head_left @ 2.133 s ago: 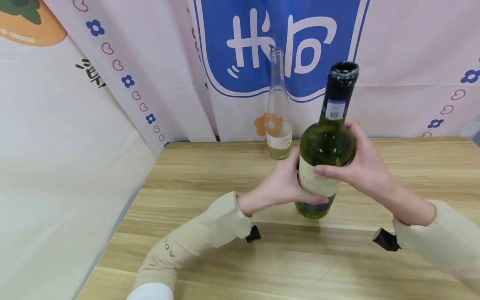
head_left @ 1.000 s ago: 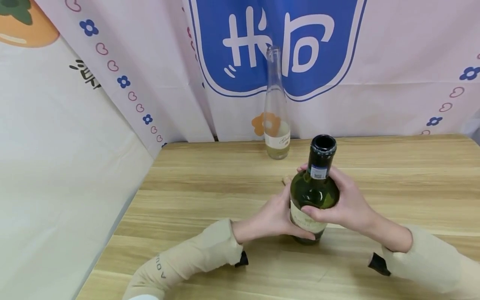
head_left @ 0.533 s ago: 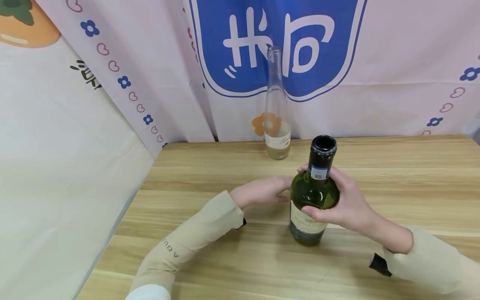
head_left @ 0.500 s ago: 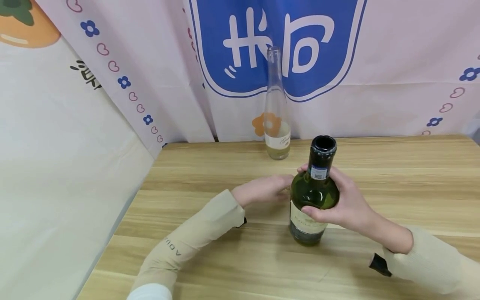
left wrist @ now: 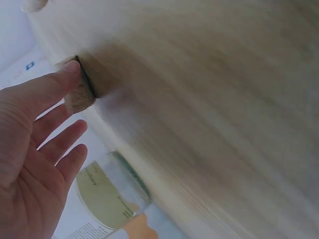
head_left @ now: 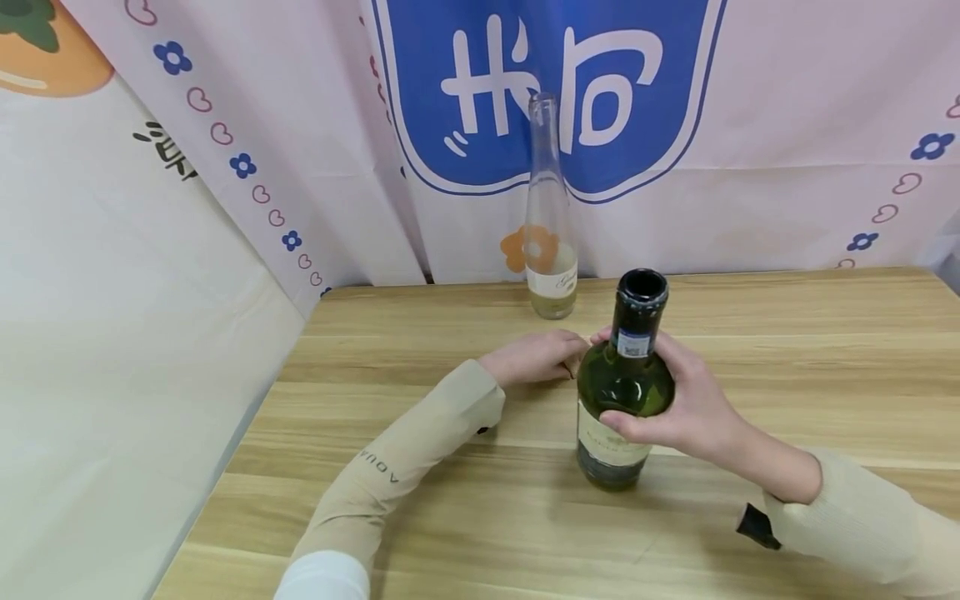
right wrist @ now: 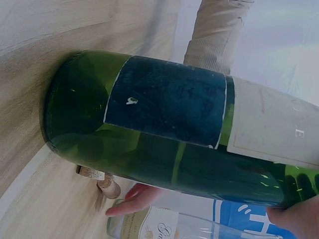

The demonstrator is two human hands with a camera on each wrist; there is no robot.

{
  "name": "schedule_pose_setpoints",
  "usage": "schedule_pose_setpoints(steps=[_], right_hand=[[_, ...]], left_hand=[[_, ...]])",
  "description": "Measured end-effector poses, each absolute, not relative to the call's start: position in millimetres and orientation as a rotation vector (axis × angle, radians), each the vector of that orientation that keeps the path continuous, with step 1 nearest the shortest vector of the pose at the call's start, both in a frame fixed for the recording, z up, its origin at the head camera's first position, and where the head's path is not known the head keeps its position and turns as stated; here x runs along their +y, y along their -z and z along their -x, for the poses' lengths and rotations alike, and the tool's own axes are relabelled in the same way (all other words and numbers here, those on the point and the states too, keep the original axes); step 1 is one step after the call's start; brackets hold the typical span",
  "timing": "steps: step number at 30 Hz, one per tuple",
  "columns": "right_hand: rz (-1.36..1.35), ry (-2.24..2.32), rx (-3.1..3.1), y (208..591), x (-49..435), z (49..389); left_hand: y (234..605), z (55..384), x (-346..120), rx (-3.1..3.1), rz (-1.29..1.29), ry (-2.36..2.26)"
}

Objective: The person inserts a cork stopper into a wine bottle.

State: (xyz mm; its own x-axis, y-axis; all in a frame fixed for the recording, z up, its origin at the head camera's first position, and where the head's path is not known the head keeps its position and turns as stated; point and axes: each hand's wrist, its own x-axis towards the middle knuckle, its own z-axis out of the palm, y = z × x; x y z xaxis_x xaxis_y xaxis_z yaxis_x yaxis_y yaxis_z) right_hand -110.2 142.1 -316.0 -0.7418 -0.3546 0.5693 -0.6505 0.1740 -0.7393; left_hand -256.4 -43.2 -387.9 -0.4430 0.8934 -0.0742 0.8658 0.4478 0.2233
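My right hand (head_left: 693, 408) grips a green wine bottle (head_left: 628, 383) around its shoulder. The bottle stands upright on the wooden table, uncorked, with a cream label (right wrist: 274, 119) and a dark blue one (right wrist: 167, 99). To its left and slightly behind, my left hand (head_left: 534, 358) reaches low over the table. In the left wrist view, its thumb and forefinger pinch a cork stopper (left wrist: 79, 92) with a dark edge, close to the tabletop; the other fingers are spread. Beyond the green bottle in the right wrist view lie two corks (right wrist: 108, 187), the left hand's fingertips (right wrist: 137, 199) beside one.
A clear glass bottle (head_left: 552, 283) with a white label stands at the table's back edge. A printed cloth (head_left: 450, 225) with a blue emblem hangs behind the wooden table (head_left: 420, 517). Another cork-like piece (left wrist: 35, 4) shows in the left wrist view's corner.
Both hands have lowered the green bottle onto the table. The left hand has then let go of it and moved back and left to a cork; the right hand still grips the bottle.
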Motion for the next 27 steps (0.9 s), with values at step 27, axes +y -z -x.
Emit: schedule_pose_setpoints(steps=[27], right_hand=[[-0.962,-1.574,-2.197,316.2,141.7,110.2]], left_hand=[[342.4,251.7,-54.0,2.693,-1.53,-0.371]])
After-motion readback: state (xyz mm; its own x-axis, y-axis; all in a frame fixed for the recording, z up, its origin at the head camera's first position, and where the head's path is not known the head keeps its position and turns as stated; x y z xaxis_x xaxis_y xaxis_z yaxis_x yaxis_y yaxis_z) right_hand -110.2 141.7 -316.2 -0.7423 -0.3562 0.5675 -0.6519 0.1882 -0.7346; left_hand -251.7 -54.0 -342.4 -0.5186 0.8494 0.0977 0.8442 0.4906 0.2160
